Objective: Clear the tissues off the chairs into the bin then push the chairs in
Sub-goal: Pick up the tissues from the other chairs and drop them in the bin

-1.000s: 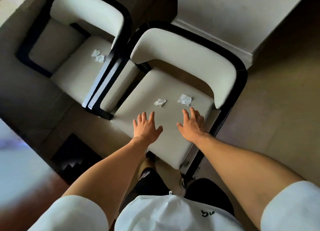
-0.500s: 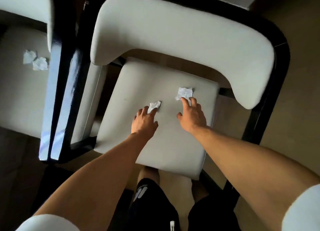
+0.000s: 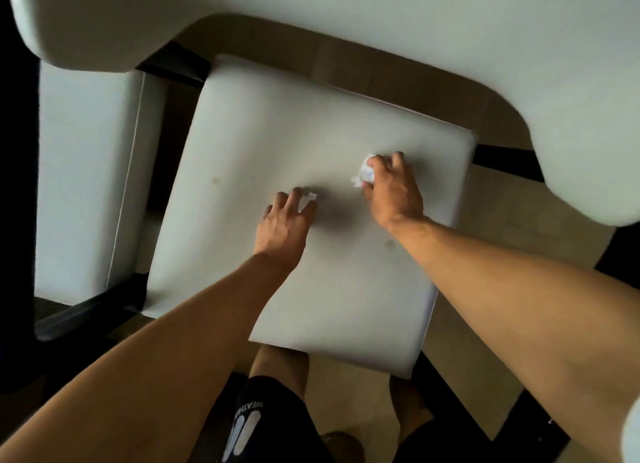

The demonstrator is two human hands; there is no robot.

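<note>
I look straight down on a white cushioned chair seat (image 3: 263,143) with a curved white backrest (image 3: 381,22) on a black frame. My left hand (image 3: 284,220) rests on the seat with its fingers curled over a small crumpled white tissue (image 3: 306,199). My right hand (image 3: 391,188) lies further right on the seat, its fingers closed around a second crumpled tissue (image 3: 367,173). Both tissues sit partly hidden under the fingers. No bin is in view.
A second white chair (image 3: 83,171) stands close on the left, its black frame beside this chair's. Tan floor (image 3: 519,227) shows to the right and below the seat. My legs in dark shorts (image 3: 266,414) stand at the seat's front edge.
The view has dropped closer to the seat. Both hands moved forward from just touching the tissues to closing their fingers over them, bunching each tissue up.
</note>
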